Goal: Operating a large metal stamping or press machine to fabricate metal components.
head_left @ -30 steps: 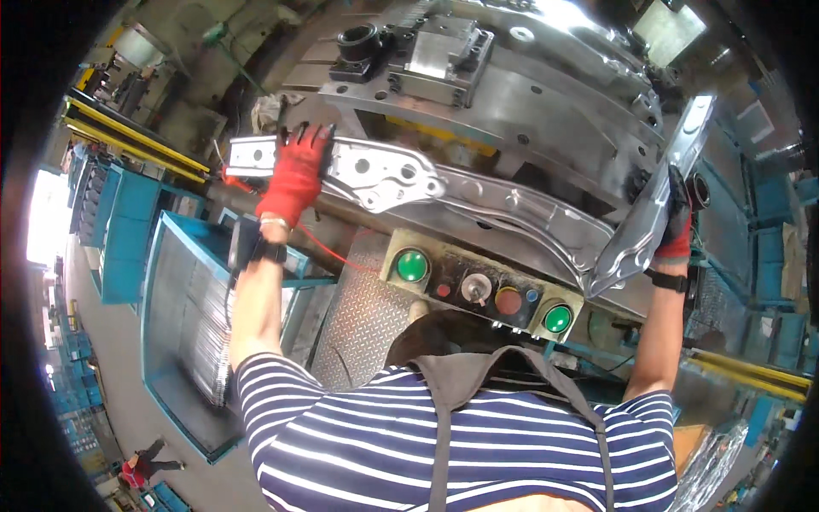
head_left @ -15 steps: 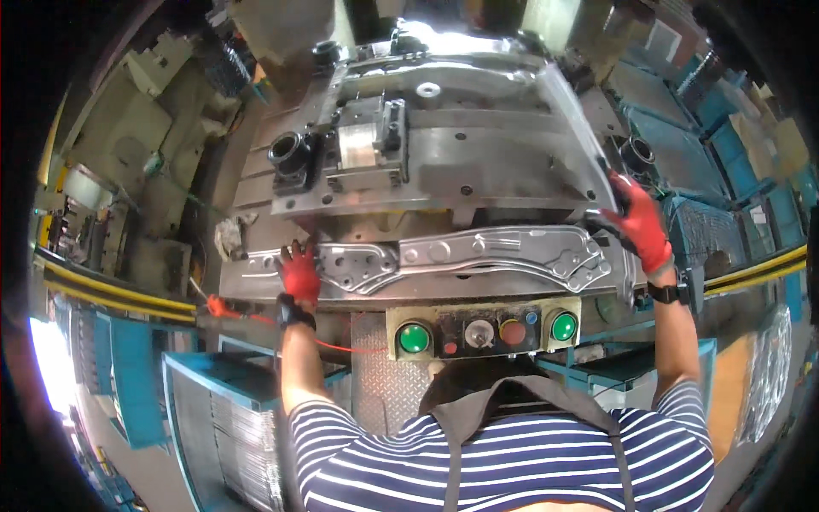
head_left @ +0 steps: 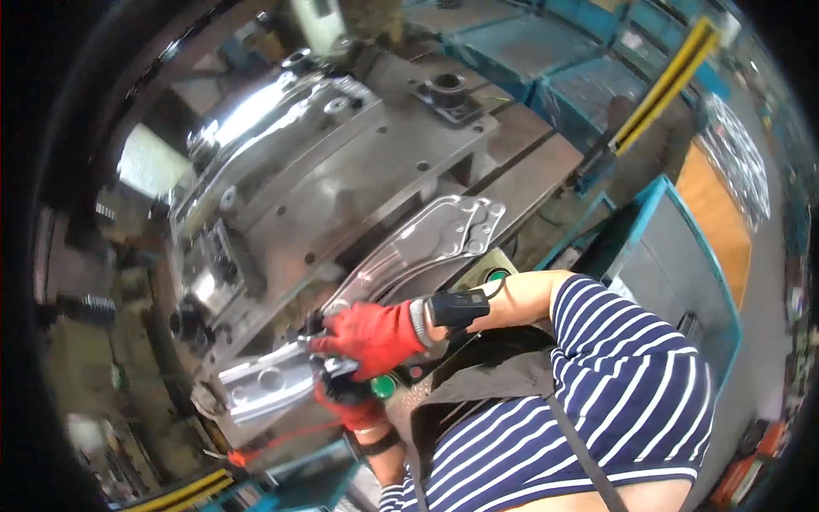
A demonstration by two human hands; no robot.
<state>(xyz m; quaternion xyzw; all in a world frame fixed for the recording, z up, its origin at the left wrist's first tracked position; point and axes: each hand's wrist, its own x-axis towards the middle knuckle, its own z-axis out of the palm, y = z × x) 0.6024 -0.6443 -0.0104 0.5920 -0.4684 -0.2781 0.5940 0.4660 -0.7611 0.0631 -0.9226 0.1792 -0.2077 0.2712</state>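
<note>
My hands, in red gloves with black palms, are close together at the ledge in front of the press die. My right hand [head_left: 367, 339] reaches across above my left hand [head_left: 348, 399]. Both are closed at the near end of a shiny stamped metal panel [head_left: 269, 381] with round recesses. The gloves partly hide that end. Beyond my right hand, a second long stamped metal panel [head_left: 435, 235] lies along the ledge, its broad, holed end pointing away to the upper right.
Behind the panels spreads the large steel die [head_left: 341, 188] with guide bushings [head_left: 448, 85]. A control box with green buttons [head_left: 384, 386] sits close under my arms. At right stand a blue-framed bin [head_left: 661, 200], an orange board [head_left: 721, 218] and a yellow post [head_left: 665, 85].
My view has swung to the right. My right hand has left the thin metal strip at the die's right side and come across to meet my left hand. The shiny panel now shows at left.
</note>
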